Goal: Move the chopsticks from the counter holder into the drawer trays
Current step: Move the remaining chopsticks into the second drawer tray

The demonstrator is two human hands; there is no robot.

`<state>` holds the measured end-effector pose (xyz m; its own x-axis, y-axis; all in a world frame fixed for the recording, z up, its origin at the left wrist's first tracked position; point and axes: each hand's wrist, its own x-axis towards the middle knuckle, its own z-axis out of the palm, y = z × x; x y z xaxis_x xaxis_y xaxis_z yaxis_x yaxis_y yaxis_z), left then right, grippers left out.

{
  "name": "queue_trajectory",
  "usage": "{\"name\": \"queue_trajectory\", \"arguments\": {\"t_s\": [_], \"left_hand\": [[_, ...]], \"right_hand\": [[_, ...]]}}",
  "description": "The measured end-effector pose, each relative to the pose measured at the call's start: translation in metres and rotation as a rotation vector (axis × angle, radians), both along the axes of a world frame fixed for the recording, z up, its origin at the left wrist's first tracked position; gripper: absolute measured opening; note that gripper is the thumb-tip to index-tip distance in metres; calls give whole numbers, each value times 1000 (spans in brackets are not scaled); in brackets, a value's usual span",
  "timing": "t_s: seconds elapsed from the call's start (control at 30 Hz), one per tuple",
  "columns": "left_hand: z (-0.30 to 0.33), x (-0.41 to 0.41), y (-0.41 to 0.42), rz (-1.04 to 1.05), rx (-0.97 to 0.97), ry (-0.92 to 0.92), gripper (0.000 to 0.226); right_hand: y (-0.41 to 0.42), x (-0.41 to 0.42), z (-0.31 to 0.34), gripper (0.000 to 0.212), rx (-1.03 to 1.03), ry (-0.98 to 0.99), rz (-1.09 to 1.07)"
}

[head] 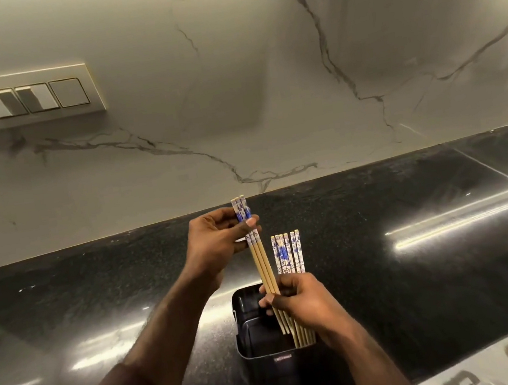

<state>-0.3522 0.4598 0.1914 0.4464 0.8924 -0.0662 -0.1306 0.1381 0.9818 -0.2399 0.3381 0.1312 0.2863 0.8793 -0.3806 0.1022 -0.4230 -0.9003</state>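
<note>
A black square holder (253, 339) stands on the dark counter near the front. My left hand (217, 240) grips three wooden chopsticks (261, 263) by their blue-and-white patterned tops, lifted and tilted, with their tips still over the holder. My right hand (304, 302) is closed around several more chopsticks (287, 253) that stand upright in the holder's right side; its fingers also touch the lower shafts of the lifted three. The drawer and its trays are not in view.
A glossy black counter (420, 267) runs below a white marble backsplash (232, 97). A switch and socket plate (21, 99) sits on the wall at upper left. A printed sheet (505, 362) lies at the bottom right corner.
</note>
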Motion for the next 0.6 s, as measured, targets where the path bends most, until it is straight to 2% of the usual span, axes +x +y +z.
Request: {"name": "queue_trajectory", "arguments": {"t_s": [0.1,0.2,0.37,0.6], "left_hand": [[4,-1,6,25,-49,-46,23],[5,-2,8,83,-112,-101,18],[0,-3,7,192,-201,-132,13],[-7,1,-6,223,-269,-157,24]], "right_hand": [[-4,9,4,18,21,199,36],[-9,22,9,22,29,306,93],[-17,42,23,26,-30,370,234],[-22,55,30,24,-79,367,295]]}}
